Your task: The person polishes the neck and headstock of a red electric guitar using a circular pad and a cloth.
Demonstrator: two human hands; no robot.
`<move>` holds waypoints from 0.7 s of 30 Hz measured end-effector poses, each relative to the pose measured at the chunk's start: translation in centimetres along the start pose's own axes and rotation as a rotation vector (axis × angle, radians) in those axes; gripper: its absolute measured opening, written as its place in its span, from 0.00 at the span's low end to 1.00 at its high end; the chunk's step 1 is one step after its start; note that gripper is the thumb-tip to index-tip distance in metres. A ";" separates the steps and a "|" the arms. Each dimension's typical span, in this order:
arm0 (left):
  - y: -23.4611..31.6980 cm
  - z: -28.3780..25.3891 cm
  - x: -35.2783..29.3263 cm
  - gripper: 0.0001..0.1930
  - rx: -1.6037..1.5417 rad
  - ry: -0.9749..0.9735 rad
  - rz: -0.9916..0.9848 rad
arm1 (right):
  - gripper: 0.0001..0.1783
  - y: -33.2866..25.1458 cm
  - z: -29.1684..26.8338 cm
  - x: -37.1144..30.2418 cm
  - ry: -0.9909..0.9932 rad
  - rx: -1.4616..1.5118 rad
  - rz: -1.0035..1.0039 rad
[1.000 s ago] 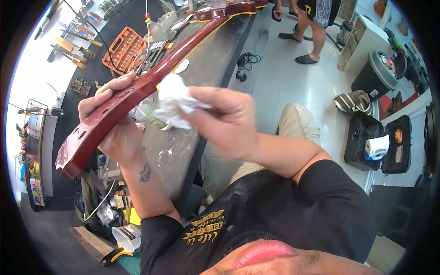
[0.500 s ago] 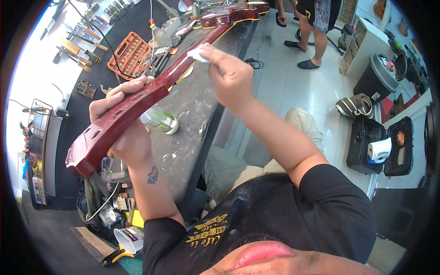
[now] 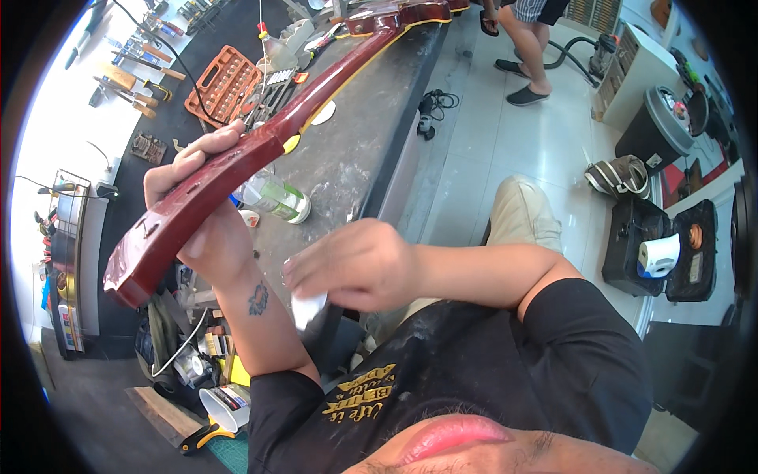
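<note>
A glossy dark-red guitar (image 3: 335, 83) slants across the head view, its back turned up and its body at the far end of the bench. My left hand (image 3: 217, 246) is wrapped round the headstock, fingers over the far edge and palm underneath. My right hand (image 3: 359, 265) is in front of my chest, apart from the guitar. Its fingers are closed on a small white wipe (image 3: 309, 310), which hangs below them; cloth or paper, I cannot tell. A clear bottle with a green-and-white label (image 3: 276, 197) lies on the bench beside the headstock.
On the dark workbench (image 3: 339, 174) are an orange socket-set case (image 3: 225, 83) and several hand tools. A white tub (image 3: 225, 407) and a yellow-handled brush (image 3: 207, 436) are at lower left. Another person's legs (image 3: 530, 51) show beyond the bench. An open black case (image 3: 639, 253) is at right.
My right hand has drawn back from the neck toward my chest, carrying the white wipe. My left hand keeps its hold on the headstock, which has shifted slightly.
</note>
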State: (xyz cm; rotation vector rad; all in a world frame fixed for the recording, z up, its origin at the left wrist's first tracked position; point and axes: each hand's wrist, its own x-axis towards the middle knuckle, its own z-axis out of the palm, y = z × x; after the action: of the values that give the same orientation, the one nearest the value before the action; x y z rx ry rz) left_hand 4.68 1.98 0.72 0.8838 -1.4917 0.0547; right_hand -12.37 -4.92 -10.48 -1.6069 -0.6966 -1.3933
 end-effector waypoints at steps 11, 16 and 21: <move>0.3 0.3 -0.1 0.33 0.000 0.018 -0.026 | 0.17 6.1 -9.9 -0.7 0.588 -0.241 0.759; 0.6 0.9 -0.2 0.35 0.016 0.016 -0.024 | 0.25 5.7 -13.5 1.7 0.487 -0.278 0.624; 0.7 0.9 -0.4 0.37 0.030 0.015 -0.033 | 0.21 6.7 -14.0 2.8 0.407 -0.107 0.515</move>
State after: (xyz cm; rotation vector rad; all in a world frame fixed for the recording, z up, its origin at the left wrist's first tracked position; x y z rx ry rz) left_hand 3.52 2.22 0.58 0.9301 -1.4646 0.0592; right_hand -12.79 -20.64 -9.57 -1.3873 0.0352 -1.3177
